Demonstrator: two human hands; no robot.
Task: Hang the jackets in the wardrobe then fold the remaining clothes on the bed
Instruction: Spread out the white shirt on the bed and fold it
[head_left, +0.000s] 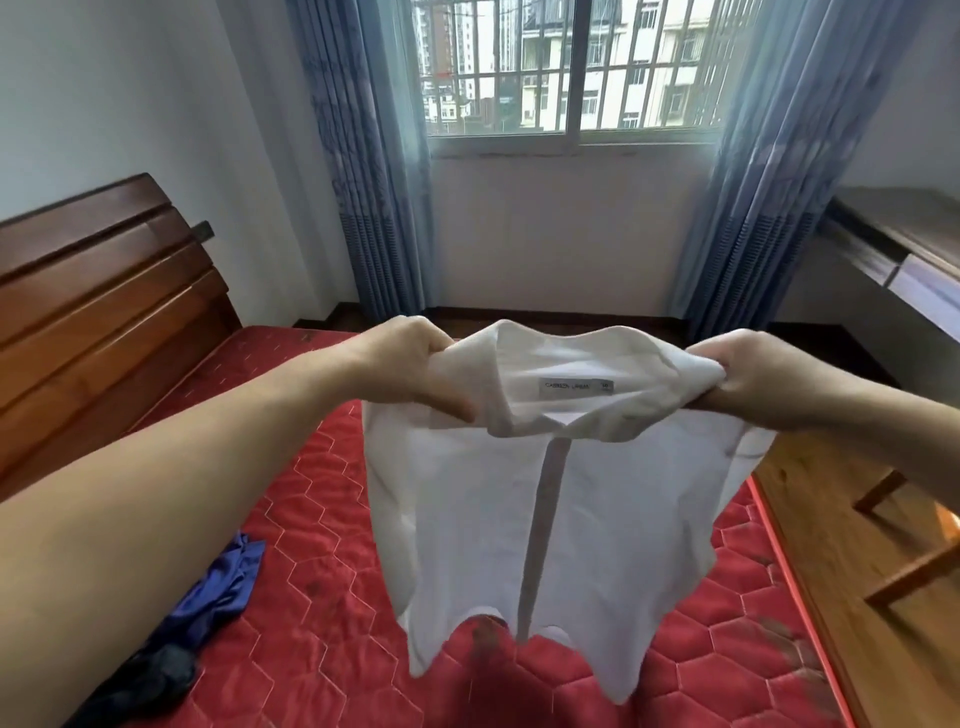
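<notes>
A white collared shirt (561, 499) is held up over the red quilted mattress (322, 613), gripped at each shoulder by the left hand (410, 364) and right hand (769, 379). It is not yet folded. A blue garment (218, 592) and a dark garment (150, 680) lie unfolded on the mattress.

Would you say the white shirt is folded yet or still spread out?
Spread out, not folded: both hands, left and right, grip the white shirt at its shoulders, and it hangs open above the bed.
</notes>
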